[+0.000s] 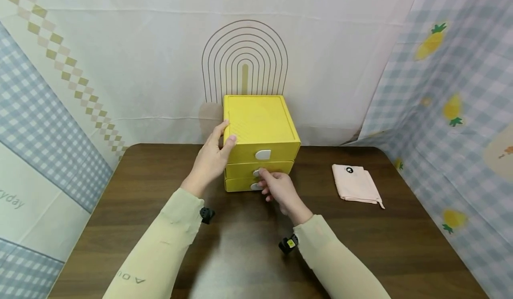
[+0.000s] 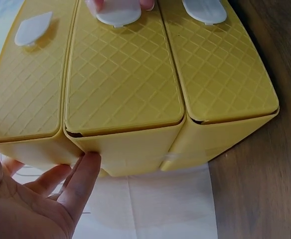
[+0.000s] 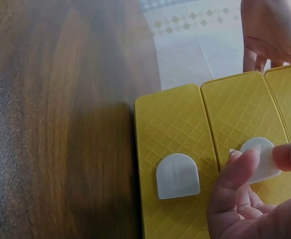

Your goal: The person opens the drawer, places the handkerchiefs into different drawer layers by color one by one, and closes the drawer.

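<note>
A small yellow plastic drawer cabinet stands on the table, its stacked drawers with waffle-textured fronts and white rounded pull tabs. Against its left side rests my left hand, thumb near the upper front edge and fingers extended along the wall, as the left wrist view also shows. My right hand is at the front, where thumb and index finger pinch the white pull tab of the middle drawer. Its other fingers curl below, partly hiding the bottom drawer's tab. The drawer fronts look nearly flush with the cabinet.
A folded pale pink cloth with a small dark round mark lies to the right on the dark wooden table. Behind the cabinet hangs a pale patterned cloth backdrop, with checkered fabric at the right side.
</note>
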Motion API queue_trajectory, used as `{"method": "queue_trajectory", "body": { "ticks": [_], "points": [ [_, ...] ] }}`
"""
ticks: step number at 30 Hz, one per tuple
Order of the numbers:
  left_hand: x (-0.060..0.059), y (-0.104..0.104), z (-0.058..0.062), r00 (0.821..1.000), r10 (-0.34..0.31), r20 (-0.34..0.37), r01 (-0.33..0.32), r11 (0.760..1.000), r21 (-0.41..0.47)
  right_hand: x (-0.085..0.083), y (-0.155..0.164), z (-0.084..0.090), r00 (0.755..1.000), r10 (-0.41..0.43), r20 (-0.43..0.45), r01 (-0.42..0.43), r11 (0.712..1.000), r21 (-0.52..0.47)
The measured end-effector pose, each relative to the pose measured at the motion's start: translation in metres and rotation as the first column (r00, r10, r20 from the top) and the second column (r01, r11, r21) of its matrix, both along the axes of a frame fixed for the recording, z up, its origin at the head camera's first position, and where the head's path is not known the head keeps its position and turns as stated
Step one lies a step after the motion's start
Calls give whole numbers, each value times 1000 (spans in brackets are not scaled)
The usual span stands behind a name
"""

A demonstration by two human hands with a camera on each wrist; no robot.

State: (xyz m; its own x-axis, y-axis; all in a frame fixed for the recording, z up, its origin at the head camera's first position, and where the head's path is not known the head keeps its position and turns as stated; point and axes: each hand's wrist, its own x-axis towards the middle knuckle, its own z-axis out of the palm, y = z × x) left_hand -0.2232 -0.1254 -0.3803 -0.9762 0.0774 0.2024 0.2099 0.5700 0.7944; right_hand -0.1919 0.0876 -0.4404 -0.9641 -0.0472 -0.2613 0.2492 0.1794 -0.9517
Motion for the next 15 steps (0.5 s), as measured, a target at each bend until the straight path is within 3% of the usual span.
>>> {"method": "queue_trajectory", "body": {
  "ticks": [15],
  "points": [
    [-9,-10,-1,997,-75,-21,75,997,19,13,12,-18,996,-36,-85,40,998,48]
  ]
}}
